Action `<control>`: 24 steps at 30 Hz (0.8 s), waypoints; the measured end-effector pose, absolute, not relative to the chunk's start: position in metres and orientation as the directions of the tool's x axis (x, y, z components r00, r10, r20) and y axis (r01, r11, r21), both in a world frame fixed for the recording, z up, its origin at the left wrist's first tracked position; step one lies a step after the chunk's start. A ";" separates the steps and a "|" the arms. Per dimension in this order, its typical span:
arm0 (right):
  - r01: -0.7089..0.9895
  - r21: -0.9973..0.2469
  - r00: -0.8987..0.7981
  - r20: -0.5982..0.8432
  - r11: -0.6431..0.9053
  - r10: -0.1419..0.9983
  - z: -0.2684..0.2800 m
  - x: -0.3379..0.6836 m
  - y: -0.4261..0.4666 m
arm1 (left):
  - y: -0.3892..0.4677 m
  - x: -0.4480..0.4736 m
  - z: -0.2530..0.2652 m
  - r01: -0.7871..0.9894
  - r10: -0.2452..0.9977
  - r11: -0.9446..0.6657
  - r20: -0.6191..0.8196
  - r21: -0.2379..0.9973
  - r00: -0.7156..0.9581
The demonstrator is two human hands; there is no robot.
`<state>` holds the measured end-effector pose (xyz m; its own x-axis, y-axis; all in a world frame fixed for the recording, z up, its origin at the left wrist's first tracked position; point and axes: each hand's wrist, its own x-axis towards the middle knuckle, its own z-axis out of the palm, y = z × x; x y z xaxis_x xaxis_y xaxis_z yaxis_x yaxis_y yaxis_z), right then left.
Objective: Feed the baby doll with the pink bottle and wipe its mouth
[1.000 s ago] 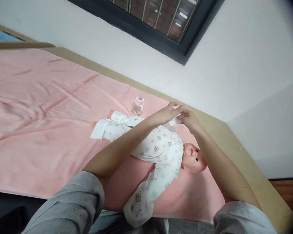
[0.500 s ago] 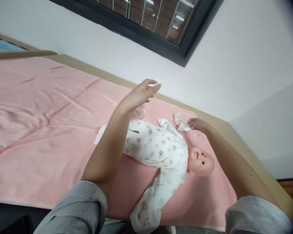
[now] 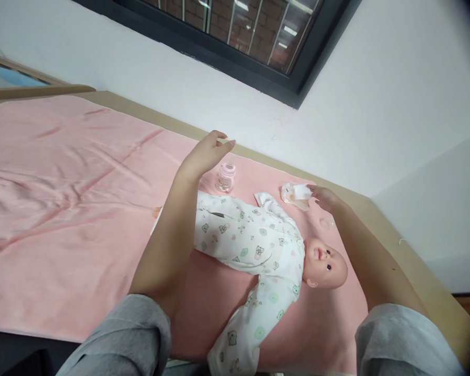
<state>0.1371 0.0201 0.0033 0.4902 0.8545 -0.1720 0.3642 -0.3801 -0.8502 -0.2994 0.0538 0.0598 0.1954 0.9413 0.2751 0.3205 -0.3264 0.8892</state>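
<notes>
My left hand [image 3: 211, 150] is raised above the far side of the pink blanket [image 3: 102, 271], thumb and fingers apart, holding nothing. Just below its fingertips stands a small baby bottle [image 3: 225, 176] with a pink collar. A baby doll [image 3: 250, 235] in a white printed outfit lies on its back, head to the right; my left forearm hides part of its legs. Beside a crumpled clear plastic packet [image 3: 288, 194], my right hand [image 3: 326, 198] has its fingers apart. A white tissue [image 3: 302, 191] lies on the packet, close to those fingertips.
A clear round cap [image 3: 326, 223] lies under my right wrist. On the doll's outfit is a slim dark-and-white object [image 3: 218, 214]. The tan table edge [image 3: 399, 230] runs along the white wall [image 3: 407, 104], below a dark window frame [image 3: 293, 89].
My right hand has let go of the tissue, which now rests on the packet. My left hand has moved left, uncovering the bottle.
</notes>
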 end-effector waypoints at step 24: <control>0.739 -0.562 0.639 0.410 -0.372 0.651 -0.108 0.199 -0.055 | 0.090 -0.283 0.018 0.773 0.940 -0.271 -0.017 0.573 0.342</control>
<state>0.1990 -0.0548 -0.1077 0.6390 0.6509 0.4098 0.7391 -0.3719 -0.5617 -0.2831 0.0898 0.0178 0.3419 0.9396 -0.0169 0.7733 -0.2711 0.5732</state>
